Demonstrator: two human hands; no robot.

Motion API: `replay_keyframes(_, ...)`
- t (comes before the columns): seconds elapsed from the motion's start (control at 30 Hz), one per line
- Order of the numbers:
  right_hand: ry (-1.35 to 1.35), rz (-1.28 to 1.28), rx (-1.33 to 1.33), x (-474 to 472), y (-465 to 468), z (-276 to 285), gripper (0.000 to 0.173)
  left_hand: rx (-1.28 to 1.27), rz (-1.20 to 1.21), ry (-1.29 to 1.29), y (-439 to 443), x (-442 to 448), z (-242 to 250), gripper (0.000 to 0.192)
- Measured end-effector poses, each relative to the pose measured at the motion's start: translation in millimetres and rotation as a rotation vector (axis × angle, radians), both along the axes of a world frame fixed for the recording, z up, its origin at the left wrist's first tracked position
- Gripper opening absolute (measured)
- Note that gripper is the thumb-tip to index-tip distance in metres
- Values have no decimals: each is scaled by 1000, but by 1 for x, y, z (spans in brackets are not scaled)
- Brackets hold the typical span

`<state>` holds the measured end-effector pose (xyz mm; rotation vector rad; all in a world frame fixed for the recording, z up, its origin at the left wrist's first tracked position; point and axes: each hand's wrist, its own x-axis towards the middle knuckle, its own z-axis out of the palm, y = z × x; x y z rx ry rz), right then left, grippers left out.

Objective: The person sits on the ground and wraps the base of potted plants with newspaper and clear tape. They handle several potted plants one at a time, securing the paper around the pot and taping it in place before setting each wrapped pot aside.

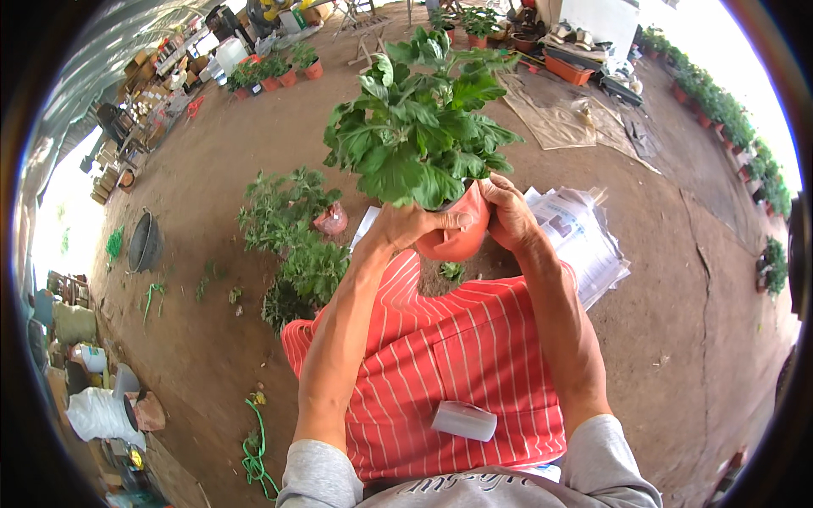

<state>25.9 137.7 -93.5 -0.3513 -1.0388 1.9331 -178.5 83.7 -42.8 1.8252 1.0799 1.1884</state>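
Both my hands hold up a leafy green plant [416, 127] in an orange-red plastic pot [458, 238], above my lap. My left hand [409, 225] grips the pot's left side, its thumb lying across the front near the rim, where the pot's wall looks split or folded. Around the right side of the rim is my right hand [508, 209], its fingers partly hidden behind the pot. A red apron with white stripes [444, 355] covers my lap, and a roll of clear plastic film or tape [464, 421] lies on it.
Potted plants [311, 267] stand close at the left, one pot wrapped in clear film [331, 219]. Printed paper sheets [578, 244] lie on the ground at the right. Farther left are a black basin [145, 241] and green twine [255, 457].
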Motion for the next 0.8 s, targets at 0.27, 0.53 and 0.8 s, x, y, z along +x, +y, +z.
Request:
replay_keyframes(0.27,-117,92,-98,1,7,1,44,-131,120,-25,-2,5,-12,63)
replay_keyframes(0.53,-32,112,-31,9,15,-7,42,-102,-31,-155,2,-1,-14,68)
replay_keyframes(0.8,-18,-67,-28,9,18,-8,28,39,25,-107,8,2,-30,57)
